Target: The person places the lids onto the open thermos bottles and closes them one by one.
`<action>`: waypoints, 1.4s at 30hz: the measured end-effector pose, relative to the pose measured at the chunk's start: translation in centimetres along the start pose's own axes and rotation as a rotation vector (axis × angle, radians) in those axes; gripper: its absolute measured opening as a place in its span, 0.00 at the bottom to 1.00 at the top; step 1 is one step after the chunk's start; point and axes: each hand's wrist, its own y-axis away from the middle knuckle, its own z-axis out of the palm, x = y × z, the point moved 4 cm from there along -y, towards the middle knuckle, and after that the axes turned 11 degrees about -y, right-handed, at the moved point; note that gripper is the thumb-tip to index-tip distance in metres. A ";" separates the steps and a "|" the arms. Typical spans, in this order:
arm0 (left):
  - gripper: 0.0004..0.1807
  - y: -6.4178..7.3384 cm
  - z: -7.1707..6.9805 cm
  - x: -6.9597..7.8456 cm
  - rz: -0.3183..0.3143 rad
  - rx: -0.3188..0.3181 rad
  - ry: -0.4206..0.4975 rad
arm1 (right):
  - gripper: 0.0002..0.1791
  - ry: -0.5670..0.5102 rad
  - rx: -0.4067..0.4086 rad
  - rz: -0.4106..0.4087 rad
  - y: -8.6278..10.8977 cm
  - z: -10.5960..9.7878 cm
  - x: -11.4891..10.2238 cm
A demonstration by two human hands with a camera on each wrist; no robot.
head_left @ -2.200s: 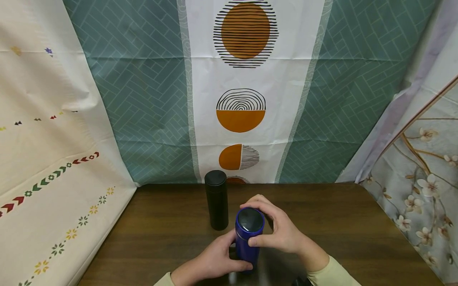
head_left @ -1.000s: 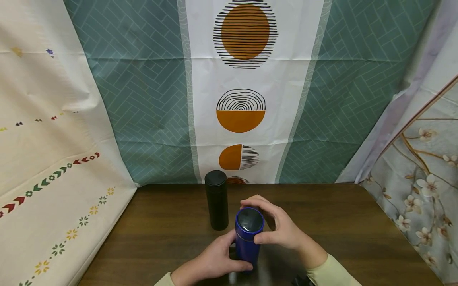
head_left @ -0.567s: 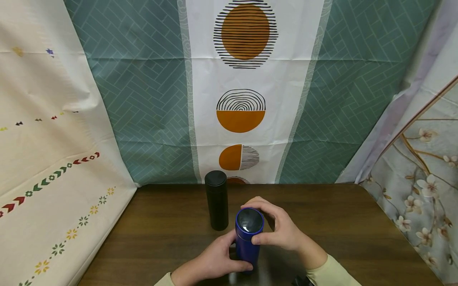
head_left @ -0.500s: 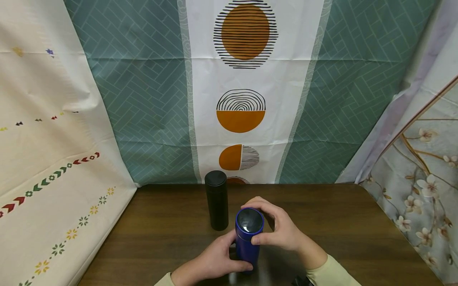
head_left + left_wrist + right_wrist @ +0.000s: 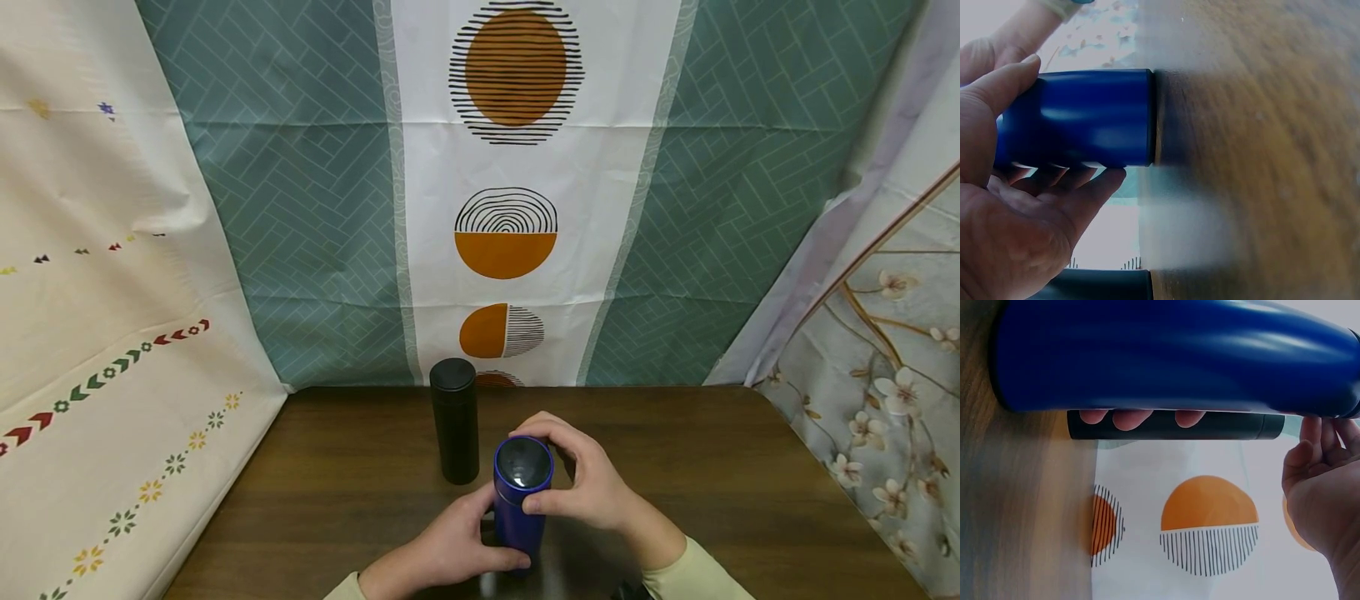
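Observation:
A blue thermos flask [image 5: 517, 527] with a shiny dark top stands upright on the table near its front. My left hand [image 5: 456, 540] grips the lower body, thumb on the near side. In the left wrist view that hand [image 5: 1019, 206] wraps the blue body, whose dark base meets the wood. My right hand [image 5: 581, 479] holds the lid [image 5: 524, 463] at its rim, thumb in front and fingers at the back. The right wrist view shows the right hand [image 5: 1325, 487] at the lid end, with left fingertips [image 5: 1132, 419] showing past the body.
A black thermos flask [image 5: 455, 425] stands upright behind and to the left of the blue one. Brown wood tabletop [image 5: 345, 467] extends to both sides. Patterned cloths [image 5: 322, 208] hang along the back and sides. A small dark object [image 5: 632, 591] sits by the right sleeve.
My right thumb shifts right on the lid, then back left by now, its fingers moving a little round the rim. The left hand and both flasks keep their places.

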 end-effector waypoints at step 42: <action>0.41 0.0 0.0 0.1 -0.002 -0.007 0.000 | 0.45 -0.012 -0.080 0.026 0.1 0.2 0.1</action>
